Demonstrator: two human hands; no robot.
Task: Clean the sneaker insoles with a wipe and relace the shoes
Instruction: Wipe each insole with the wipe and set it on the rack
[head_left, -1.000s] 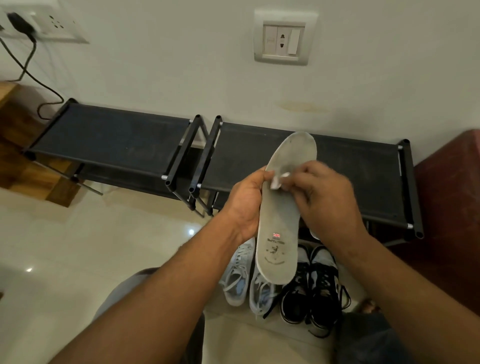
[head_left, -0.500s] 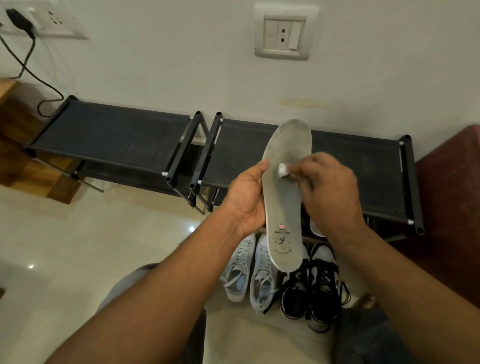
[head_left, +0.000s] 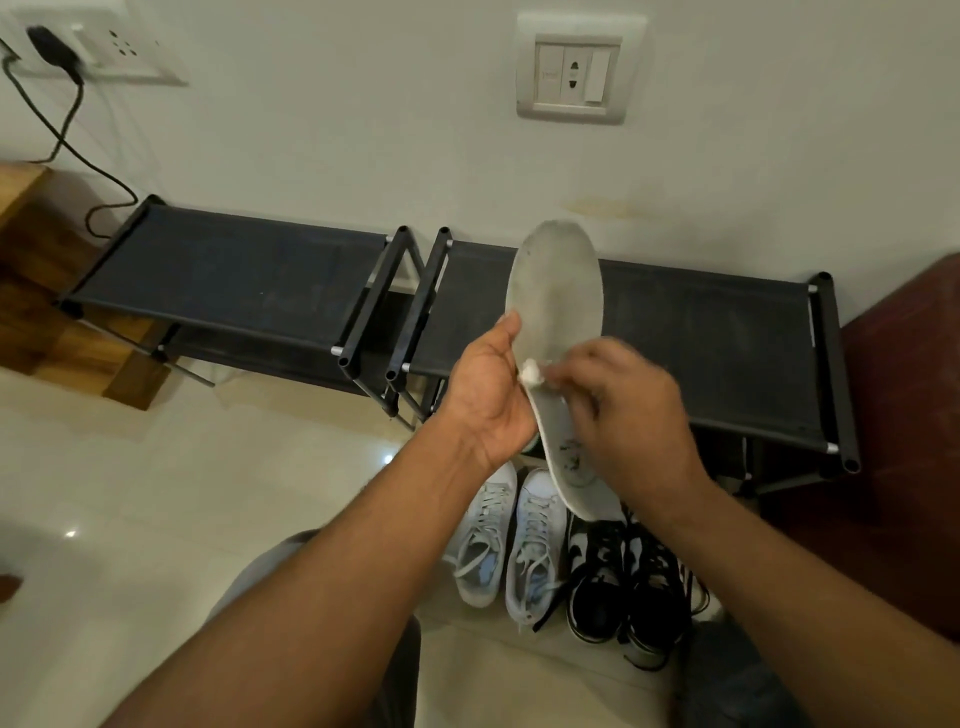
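Head view: your left hand grips the long grey foam insole by its left edge, upright in front of the black fabric shoe rack. Your right hand, motion-blurred, pinches a small balled-up white wipe against the insole's middle. The toe end looks grubby, so cleaning is likely only partway. Pale blue-white sneakers and black-and-white sneakers sit on the floor below. The black pair's laces look loose, so relacing probably isn't started.

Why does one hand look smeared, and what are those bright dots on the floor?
Head view: the right hand, pinching the wipe against the insole, is motion-blurred; the left hand is sharp. Same view: the dots are light glinting off the glossy floor; the wide lens bows the shoe rack.
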